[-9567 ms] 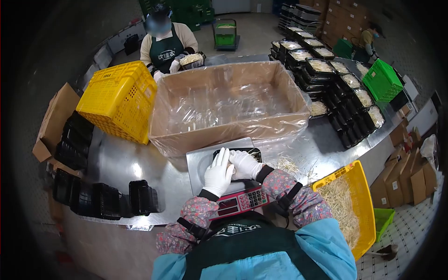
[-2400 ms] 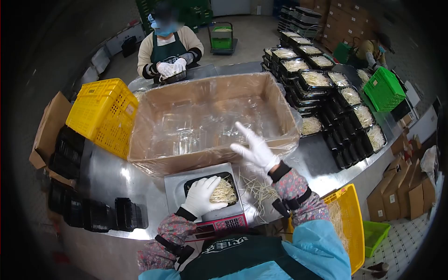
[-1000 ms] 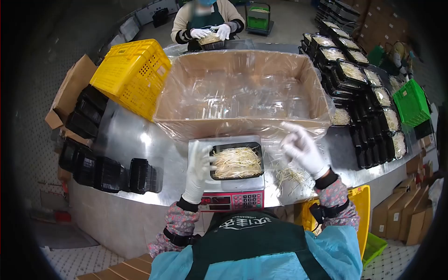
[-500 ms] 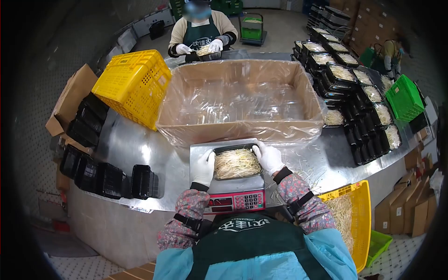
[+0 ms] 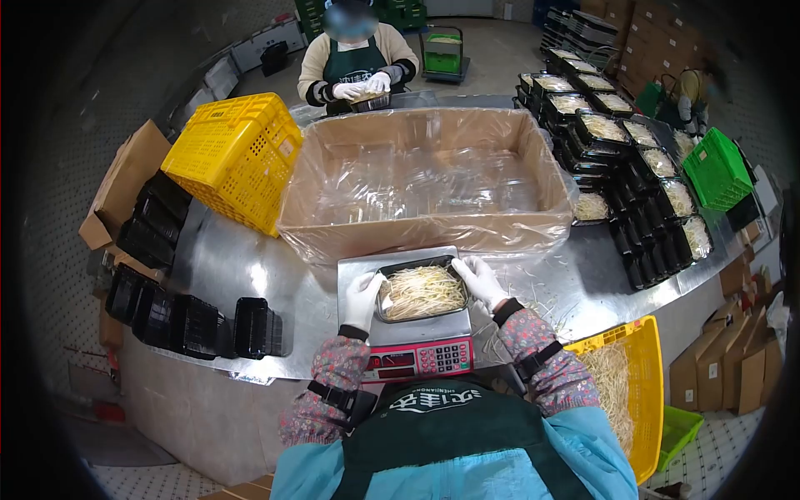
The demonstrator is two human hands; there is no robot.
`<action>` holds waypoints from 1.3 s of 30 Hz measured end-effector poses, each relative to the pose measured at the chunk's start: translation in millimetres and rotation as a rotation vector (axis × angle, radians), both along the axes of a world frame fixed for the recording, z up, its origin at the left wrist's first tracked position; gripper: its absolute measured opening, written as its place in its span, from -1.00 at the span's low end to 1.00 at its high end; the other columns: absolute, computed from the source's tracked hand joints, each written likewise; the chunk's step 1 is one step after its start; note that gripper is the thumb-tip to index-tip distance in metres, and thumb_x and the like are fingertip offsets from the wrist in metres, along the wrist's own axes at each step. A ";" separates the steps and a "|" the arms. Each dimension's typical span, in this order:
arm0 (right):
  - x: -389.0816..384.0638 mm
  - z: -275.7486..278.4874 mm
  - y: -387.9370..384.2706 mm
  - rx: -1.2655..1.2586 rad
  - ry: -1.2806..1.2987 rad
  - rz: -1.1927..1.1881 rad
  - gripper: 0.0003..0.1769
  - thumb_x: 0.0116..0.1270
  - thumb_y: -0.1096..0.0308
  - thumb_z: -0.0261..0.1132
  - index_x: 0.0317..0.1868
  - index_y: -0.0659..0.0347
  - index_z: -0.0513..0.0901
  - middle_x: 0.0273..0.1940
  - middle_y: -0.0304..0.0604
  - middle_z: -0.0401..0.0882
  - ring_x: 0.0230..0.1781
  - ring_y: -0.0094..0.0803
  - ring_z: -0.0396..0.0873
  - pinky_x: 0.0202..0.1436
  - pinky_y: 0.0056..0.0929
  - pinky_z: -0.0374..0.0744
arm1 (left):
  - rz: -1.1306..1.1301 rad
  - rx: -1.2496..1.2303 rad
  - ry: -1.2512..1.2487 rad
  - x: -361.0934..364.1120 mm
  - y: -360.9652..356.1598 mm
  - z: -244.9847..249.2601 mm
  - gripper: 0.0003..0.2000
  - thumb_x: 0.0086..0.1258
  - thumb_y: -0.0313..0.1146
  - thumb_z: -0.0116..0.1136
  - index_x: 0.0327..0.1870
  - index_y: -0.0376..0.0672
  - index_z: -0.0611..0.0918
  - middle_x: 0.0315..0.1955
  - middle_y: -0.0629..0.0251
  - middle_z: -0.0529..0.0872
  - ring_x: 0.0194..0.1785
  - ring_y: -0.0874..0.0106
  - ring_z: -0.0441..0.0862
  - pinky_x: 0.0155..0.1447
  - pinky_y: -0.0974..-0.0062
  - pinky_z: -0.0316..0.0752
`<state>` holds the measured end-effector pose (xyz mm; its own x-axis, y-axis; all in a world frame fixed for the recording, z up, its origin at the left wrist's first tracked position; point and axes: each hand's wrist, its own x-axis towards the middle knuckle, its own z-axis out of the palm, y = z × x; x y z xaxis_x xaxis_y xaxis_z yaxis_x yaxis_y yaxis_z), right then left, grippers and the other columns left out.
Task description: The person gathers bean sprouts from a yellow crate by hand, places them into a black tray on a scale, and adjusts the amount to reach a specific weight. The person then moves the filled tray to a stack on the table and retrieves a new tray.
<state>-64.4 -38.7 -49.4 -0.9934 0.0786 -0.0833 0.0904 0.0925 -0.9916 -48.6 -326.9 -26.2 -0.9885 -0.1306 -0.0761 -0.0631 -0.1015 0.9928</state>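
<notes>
A black plastic tray of bean sprouts (image 5: 422, 291) is over the metal plate of a red-fronted digital scale (image 5: 443, 358). My left hand (image 5: 362, 302), in a white glove, grips the tray's left edge. On the opposite side my right hand (image 5: 481, 283), gloved too, holds the upper right rim between thumb and fingers. Pale sprouts fill the tray in a loose heap. Just beyond the scale stands a large carton (image 5: 417, 231) lined with clear film, holding transparent plastic lids (image 5: 433, 183).
Empty black trays (image 5: 252, 327) stand at the left, below a yellow crate (image 5: 229, 158). Filled trays (image 5: 604, 127) are stacked at the right. A yellow crate of sprouts (image 5: 642, 392) is by my right elbow. Across the table a co-worker (image 5: 358, 62) handles another tray.
Both my hands keep their grip, and the tray's angle over the scale has changed slightly. Across the table, the co-worker's hands have come closer together over their tray.
</notes>
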 end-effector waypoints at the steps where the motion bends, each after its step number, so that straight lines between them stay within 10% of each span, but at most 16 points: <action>1: 23.8 53.3 7.3 -0.017 -0.255 0.104 -0.66 0.42 0.14 0.42 -0.16 0.20 0.51 -0.40 -0.21 0.66 -0.53 -0.55 0.58 -0.48 -0.51 0.56 | -0.032 0.035 -0.132 12.7 -1.5 18.0 -0.75 0.45 -0.40 0.29 0.05 -0.34 0.62 -0.18 0.22 0.76 -0.13 0.45 0.73 -0.05 0.45 0.67; 5: 66.7 59.8 28.5 -0.241 -0.452 0.387 -0.61 0.40 0.20 0.44 -0.07 0.13 0.37 -0.37 -0.09 0.71 -0.47 -0.34 0.76 -0.61 -0.47 0.65 | -0.203 0.125 -0.450 65.1 -12.2 38.6 -0.65 0.48 -0.33 0.28 0.11 -0.36 0.51 -0.18 0.13 0.69 -0.09 0.25 0.76 -0.14 0.24 0.77; 13: 61.9 31.4 7.2 -0.646 -0.409 0.138 -0.82 0.40 0.48 0.35 -0.26 0.13 0.46 -0.41 0.03 0.73 -0.58 -0.27 0.73 -0.68 -0.33 0.67 | -0.114 0.379 -0.357 67.1 2.4 22.1 -0.88 0.40 -0.48 0.22 -0.28 -0.24 0.50 -0.44 0.22 0.59 -0.40 0.26 0.73 -0.26 0.22 0.77; 17: 44.5 89.2 9.1 0.035 -0.507 0.267 -0.78 0.47 0.27 0.32 -0.32 0.16 0.52 -0.52 -0.03 0.71 -0.68 -0.36 0.66 -0.75 -0.39 0.52 | -0.031 0.248 -0.456 69.8 7.7 42.1 -0.75 0.47 -0.26 0.25 -0.25 -0.26 0.49 -0.49 0.24 0.56 -0.46 0.30 0.70 -0.44 0.29 0.74; 21: 19.2 111.5 -21.1 0.948 0.401 0.083 -0.52 0.46 -0.08 0.26 -0.44 0.15 0.62 -0.56 -0.22 0.67 -0.57 -0.26 0.67 -0.42 -0.25 0.62 | -0.331 0.247 -0.655 82.3 12.4 36.8 -0.42 0.60 0.16 -0.06 0.05 -0.34 0.53 -0.35 0.16 0.68 -0.37 0.28 0.75 -0.37 0.30 0.75; 25: -13.6 95.8 -103.1 1.028 0.843 0.151 -0.44 0.43 -0.18 0.20 0.11 0.13 0.65 -0.03 -0.09 0.70 0.06 -0.16 0.62 0.19 0.02 0.48 | -0.637 0.437 -0.662 72.3 51.3 35.7 -0.22 0.57 0.36 -0.27 0.25 -0.34 0.49 -0.14 0.06 0.74 -0.12 0.21 0.77 -0.14 0.21 0.73; 27: -17.1 71.6 -118.6 1.113 0.627 0.361 -0.32 0.45 -0.21 0.14 0.34 0.13 0.52 0.08 -0.03 0.63 0.16 -0.10 0.54 0.26 0.10 0.37 | -0.579 0.528 -0.627 67.9 57.9 19.7 -0.27 0.61 0.28 -0.29 0.27 -0.33 0.47 -0.02 0.01 0.72 -0.02 0.14 0.75 -0.09 0.15 0.72; 35: -43.0 82.5 -102.6 0.838 0.321 0.500 -0.35 0.48 -0.29 0.07 -0.11 0.16 0.75 -0.15 0.04 0.75 -0.05 0.00 0.69 0.08 -0.03 0.54 | -0.573 0.437 -0.588 67.0 49.2 24.4 -0.32 0.65 0.12 -0.29 0.36 -0.45 0.40 0.10 -0.06 0.66 0.06 0.12 0.72 0.04 0.13 0.70; 39: -32.4 86.1 -22.7 0.753 0.143 0.611 -0.32 0.46 -0.29 0.13 -0.09 0.24 0.76 -0.18 0.17 0.73 -0.05 0.12 0.67 0.06 -0.07 0.59 | -0.537 0.212 -0.616 67.2 39.3 28.9 -0.31 0.67 0.05 -0.31 0.12 -0.64 0.50 -0.17 -0.15 0.74 -0.26 0.15 0.79 -0.21 0.34 0.76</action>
